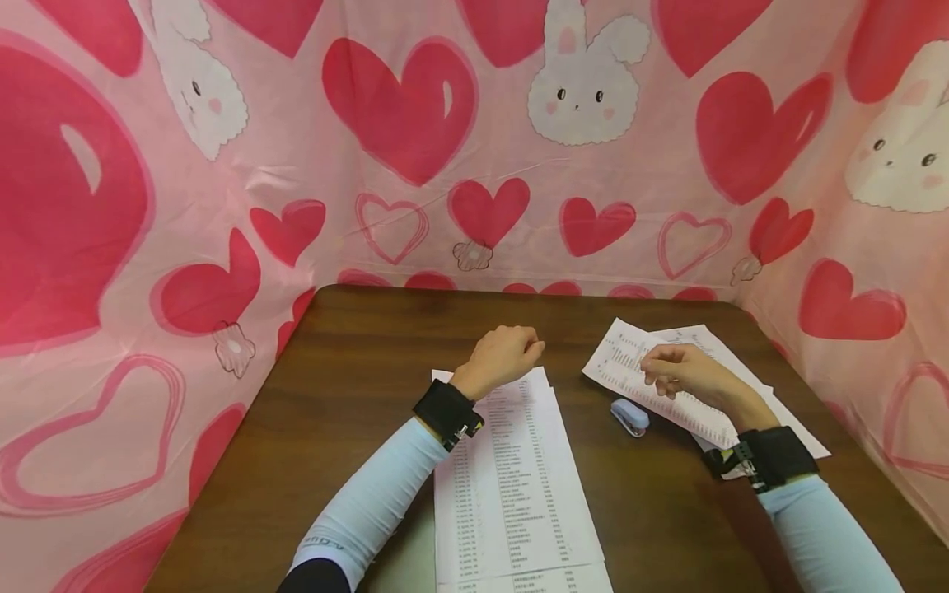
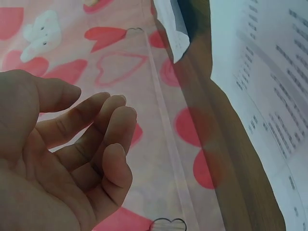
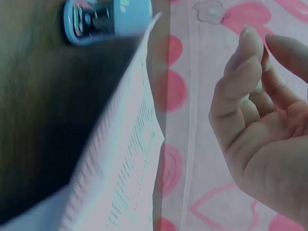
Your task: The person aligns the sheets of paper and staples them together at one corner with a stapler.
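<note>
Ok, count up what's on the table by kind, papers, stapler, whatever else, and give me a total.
Printed paper stacks: 2, one under the left hand, one under the right hand
Stapler, light blue: 1
Total: 3
How many sheets each stack holds cannot be told.

Brown table (image 1: 356,428): printed sheets (image 1: 511,486), stapler (image 1: 630,417).

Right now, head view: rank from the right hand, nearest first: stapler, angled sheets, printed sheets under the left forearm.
1. Angled sheets: directly under the right hand.
2. Stapler: just to its left, on bare table.
3. Printed sheets: farthest, centre, beneath the left forearm.
</note>
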`<state>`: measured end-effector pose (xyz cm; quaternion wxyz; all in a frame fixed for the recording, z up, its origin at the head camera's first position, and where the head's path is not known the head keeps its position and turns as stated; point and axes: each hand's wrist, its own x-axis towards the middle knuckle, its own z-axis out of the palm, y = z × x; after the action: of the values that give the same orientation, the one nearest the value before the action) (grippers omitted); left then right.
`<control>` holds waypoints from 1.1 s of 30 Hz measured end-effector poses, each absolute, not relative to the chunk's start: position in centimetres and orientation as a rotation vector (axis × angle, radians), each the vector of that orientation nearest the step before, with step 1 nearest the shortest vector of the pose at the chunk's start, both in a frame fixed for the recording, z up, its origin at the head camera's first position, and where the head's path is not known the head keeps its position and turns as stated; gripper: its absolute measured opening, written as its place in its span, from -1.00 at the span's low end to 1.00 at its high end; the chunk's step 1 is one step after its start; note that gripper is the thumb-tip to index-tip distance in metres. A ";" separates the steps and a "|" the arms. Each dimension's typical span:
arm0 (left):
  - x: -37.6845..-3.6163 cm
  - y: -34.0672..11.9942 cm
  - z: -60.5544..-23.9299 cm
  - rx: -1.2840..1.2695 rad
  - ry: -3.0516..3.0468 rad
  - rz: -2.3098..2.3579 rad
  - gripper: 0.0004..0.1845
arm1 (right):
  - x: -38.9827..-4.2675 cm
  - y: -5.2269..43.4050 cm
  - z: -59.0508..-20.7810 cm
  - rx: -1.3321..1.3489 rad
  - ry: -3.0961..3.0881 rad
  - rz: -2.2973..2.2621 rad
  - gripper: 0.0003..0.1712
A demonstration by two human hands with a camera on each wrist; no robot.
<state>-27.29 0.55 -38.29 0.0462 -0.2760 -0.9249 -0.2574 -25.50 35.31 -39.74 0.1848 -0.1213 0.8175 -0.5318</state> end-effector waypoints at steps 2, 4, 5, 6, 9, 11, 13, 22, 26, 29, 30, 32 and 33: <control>-27.4 0.9 -38.2 -0.854 -2.819 -0.781 -0.76 | -25.7 35.7 -39.6 -0.290 2.338 -1.518 -0.87; -27.4 1.2 -38.1 -0.854 -2.828 -0.787 -0.76 | -25.9 36.1 -39.5 -0.261 2.349 -1.546 -0.87; -27.5 1.5 -38.1 -0.853 -2.831 -0.781 -0.75 | -25.9 36.3 -39.5 -0.249 2.350 -1.561 -0.87; -27.6 1.7 -38.1 -0.847 -2.840 -0.778 -0.74 | -26.0 36.5 -39.5 -0.238 2.348 -1.575 -0.86; -27.8 2.4 -38.3 -0.813 -2.877 -0.773 -0.71 | -26.2 37.1 -39.6 -0.212 2.333 -1.604 -0.85; -28.1 2.9 -38.6 -0.790 -2.901 -0.768 -0.69 | -26.3 37.5 -39.7 -0.195 2.316 -1.621 -0.84; -28.3 3.4 -38.8 -0.770 -2.920 -0.775 -0.67 | -26.4 37.8 -39.6 -0.188 2.299 -1.634 -0.83; -29.0 5.2 -39.4 -0.697 -3.012 -0.834 -0.61 | -26.5 38.7 -39.3 -0.165 2.269 -1.670 -0.79; -29.2 5.7 -39.7 -0.665 -3.041 -0.885 -0.57 | -26.4 39.0 -39.2 -0.132 2.291 -1.652 -0.80; -29.1 6.0 -40.0 -0.623 -3.071 -0.911 -0.58 | -26.3 39.2 -39.0 -0.119 2.290 -1.664 -0.79; -29.1 6.1 -40.1 -0.609 -3.080 -0.910 -0.59 | -26.2 39.3 -38.9 -0.121 2.286 -1.672 -0.79; -29.0 6.2 -40.4 -0.588 -3.096 -0.914 -0.60 | -26.2 39.4 -38.7 -0.135 2.292 -1.678 -0.78; -29.0 6.3 -40.5 -0.579 -3.101 -0.924 -0.60 | -26.2 39.5 -38.5 -0.143 2.300 -1.677 -0.78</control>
<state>-28.95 6.33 -40.45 -0.0727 -0.1757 -0.9409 -0.2803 -26.20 39.50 -38.53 0.1452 -0.0495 0.7984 -0.5822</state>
